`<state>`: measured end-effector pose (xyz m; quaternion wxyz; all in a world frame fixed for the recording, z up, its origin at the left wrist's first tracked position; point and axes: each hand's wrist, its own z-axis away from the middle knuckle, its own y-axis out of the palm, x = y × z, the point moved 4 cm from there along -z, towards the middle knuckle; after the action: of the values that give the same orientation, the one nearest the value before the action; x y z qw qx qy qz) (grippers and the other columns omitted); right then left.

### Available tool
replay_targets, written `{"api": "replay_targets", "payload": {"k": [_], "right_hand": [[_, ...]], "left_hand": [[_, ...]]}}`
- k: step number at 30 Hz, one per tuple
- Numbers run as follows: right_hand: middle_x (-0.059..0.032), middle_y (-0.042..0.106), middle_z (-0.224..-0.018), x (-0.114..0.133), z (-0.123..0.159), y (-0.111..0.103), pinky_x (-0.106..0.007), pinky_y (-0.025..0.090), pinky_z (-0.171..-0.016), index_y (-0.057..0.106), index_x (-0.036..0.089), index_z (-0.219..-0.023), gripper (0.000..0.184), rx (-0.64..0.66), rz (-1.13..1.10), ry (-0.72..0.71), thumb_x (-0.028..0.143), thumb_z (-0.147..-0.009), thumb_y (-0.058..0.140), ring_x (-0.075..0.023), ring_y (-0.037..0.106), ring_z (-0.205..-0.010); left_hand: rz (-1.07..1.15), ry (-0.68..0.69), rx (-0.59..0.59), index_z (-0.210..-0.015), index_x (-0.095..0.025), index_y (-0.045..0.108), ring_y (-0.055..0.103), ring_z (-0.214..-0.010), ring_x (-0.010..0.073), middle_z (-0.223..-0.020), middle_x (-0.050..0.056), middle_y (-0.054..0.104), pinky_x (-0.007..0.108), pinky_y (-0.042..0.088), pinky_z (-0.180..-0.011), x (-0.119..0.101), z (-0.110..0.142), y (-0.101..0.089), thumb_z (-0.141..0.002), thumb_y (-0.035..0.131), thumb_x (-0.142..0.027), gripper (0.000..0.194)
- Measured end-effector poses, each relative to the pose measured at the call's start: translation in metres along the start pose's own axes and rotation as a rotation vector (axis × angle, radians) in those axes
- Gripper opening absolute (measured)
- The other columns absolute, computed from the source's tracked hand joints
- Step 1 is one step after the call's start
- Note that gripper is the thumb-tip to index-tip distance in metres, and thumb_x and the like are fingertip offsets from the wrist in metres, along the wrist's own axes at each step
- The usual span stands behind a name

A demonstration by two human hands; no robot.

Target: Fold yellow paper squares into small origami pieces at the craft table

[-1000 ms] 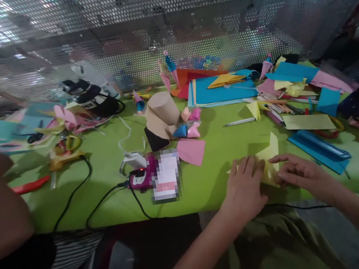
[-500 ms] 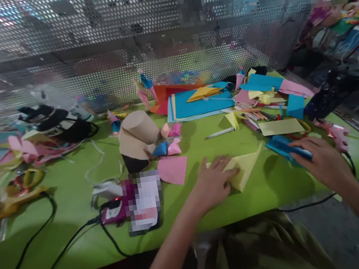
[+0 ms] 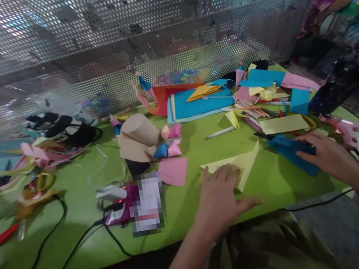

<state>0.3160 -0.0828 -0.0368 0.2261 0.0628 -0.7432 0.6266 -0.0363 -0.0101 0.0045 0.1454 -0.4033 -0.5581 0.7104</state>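
My left hand (image 3: 221, 196) lies flat with fingers stretched out, pressing on the near corner of a folded yellow paper triangle (image 3: 243, 162) on the green table (image 3: 80, 241). My right hand (image 3: 326, 154) is off to the right, fingers wrapped round the end of a long blue flat tool (image 3: 291, 149) that rests on the table beside the yellow paper.
A pink square of paper (image 3: 174, 170), a tan paper cone (image 3: 139, 138), small folded paper shapes, a stack of blue and orange sheets (image 3: 200, 101), pens, scissors (image 3: 35, 191), a pink glue gun (image 3: 345, 131) and black cables (image 3: 63, 243) crowd the table. A perforated metal screen stands behind. Another person's striped sleeve shows at lower left.
My right hand left the yellow paper, reached right and took hold of the blue tool. My left hand stayed on the paper, now spread flatter. The view swung to the right.
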Motion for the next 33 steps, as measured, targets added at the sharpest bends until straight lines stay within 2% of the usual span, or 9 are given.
{"api": "replay_targets", "payload": {"k": [1, 4, 6, 9, 14, 20, 23, 29, 33], "right_hand": [[-0.0143, 0.068, -0.124, -0.001, 0.0, 0.0, -0.047, 0.054, -0.095, 0.067, 0.024, -0.124, 0.04, -0.005, -0.044, 0.004, 0.05, -0.094, 0.061, -0.0347, 0.068, -0.114], [-0.013, 0.068, -0.124, -0.006, 0.001, 0.002, -0.048, 0.053, -0.097, 0.063, 0.025, -0.126, 0.043, -0.004, -0.149, 0.015, 0.05, -0.092, 0.063, -0.0341, 0.067, -0.114], [-0.0121, 0.07, -0.124, -0.009, 0.004, 0.004, -0.047, 0.055, -0.096, 0.062, 0.025, -0.127, 0.045, 0.021, -0.197, 0.021, 0.051, -0.09, 0.065, -0.0337, 0.069, -0.113], [-0.0109, 0.073, -0.125, -0.01, 0.009, 0.003, -0.044, 0.056, -0.096, 0.063, 0.026, -0.13, 0.047, 0.042, -0.224, -0.019, 0.051, -0.09, 0.067, -0.0327, 0.071, -0.113], [-0.0087, 0.072, -0.136, 0.0, 0.023, -0.003, -0.042, 0.056, -0.1, 0.065, 0.032, -0.136, 0.042, 0.136, -0.15, -0.168, 0.043, -0.096, 0.063, -0.0313, 0.071, -0.122], [-0.0042, 0.073, -0.132, 0.003, 0.04, -0.003, -0.037, 0.063, -0.085, 0.071, 0.041, -0.133, 0.038, 0.165, -0.107, -0.348, 0.043, -0.095, 0.066, -0.0273, 0.076, -0.109], [-0.0038, 0.073, -0.13, -0.003, 0.047, 0.001, -0.039, 0.062, -0.087, 0.069, 0.043, -0.137, 0.041, 0.144, -0.079, -0.424, 0.043, -0.097, 0.063, -0.0259, 0.076, -0.106], [-0.0037, 0.072, -0.131, -0.019, 0.06, 0.011, -0.044, 0.061, -0.085, 0.066, 0.048, -0.141, 0.043, 0.097, -0.007, -0.391, 0.048, -0.099, 0.059, -0.028, 0.074, -0.108], [-0.0034, 0.072, -0.135, -0.026, 0.066, 0.015, -0.048, 0.059, -0.09, 0.062, 0.051, -0.146, 0.049, 0.094, -0.011, -0.351, 0.045, -0.098, 0.059, -0.0307, 0.072, -0.114]], "left_hand": [[-0.031, -0.02, -0.029, -0.15, -0.023, 0.061, 0.055, -0.148, 0.0403, -0.158, 0.017, 0.061, 0.077, 0.018, -0.13, -0.003, -0.001, 0.005, -0.093, 0.066, -0.075, 0.078], [-0.093, -0.038, -0.05, -0.138, -0.028, 0.071, 0.058, -0.147, 0.0358, -0.156, 0.013, 0.063, 0.076, 0.021, -0.13, -0.003, -0.004, 0.02, -0.106, 0.064, -0.038, 0.034], [-0.066, -0.023, -0.03, -0.13, -0.032, 0.076, 0.056, -0.149, 0.0322, -0.156, 0.007, 0.065, 0.074, 0.023, -0.131, 0.004, -0.003, 0.023, -0.105, 0.06, -0.018, 0.033], [0.028, -0.025, -0.016, -0.123, -0.033, 0.079, 0.056, -0.15, 0.0275, -0.152, 0.002, 0.068, 0.068, 0.026, -0.133, 0.022, 0.003, 0.017, -0.096, 0.061, -0.004, 0.043], [0.101, -0.058, -0.016, -0.113, -0.029, 0.081, 0.058, -0.148, 0.0258, -0.147, 0.002, 0.072, 0.066, 0.024, -0.134, 0.042, 0.014, 0.003, -0.096, 0.06, -0.007, 0.034], [0.078, -0.013, 0.054, -0.123, -0.03, 0.079, 0.049, -0.156, 0.025, -0.157, 0.002, 0.064, 0.066, 0.023, -0.134, 0.049, 0.022, 0.004, -0.091, 0.054, -0.001, 0.05], [0.006, 0.029, 0.081, -0.13, -0.032, 0.077, 0.045, -0.159, 0.0247, -0.161, 0.001, 0.06, 0.065, 0.023, -0.135, 0.052, 0.026, 0.005, -0.09, 0.055, 0.001, 0.056], [-0.181, 0.141, 0.014, -0.135, -0.036, 0.074, 0.048, -0.157, 0.0248, -0.159, 0.002, 0.061, 0.065, 0.025, -0.133, 0.053, 0.034, 0.007, -0.092, 0.053, 0.005, 0.063], [-0.224, 0.159, 0.009, -0.139, -0.033, 0.07, 0.048, -0.157, 0.0252, -0.16, 0.002, 0.06, 0.065, 0.02, -0.136, 0.05, 0.039, 0.007, -0.094, 0.05, 0.005, 0.062]]}}
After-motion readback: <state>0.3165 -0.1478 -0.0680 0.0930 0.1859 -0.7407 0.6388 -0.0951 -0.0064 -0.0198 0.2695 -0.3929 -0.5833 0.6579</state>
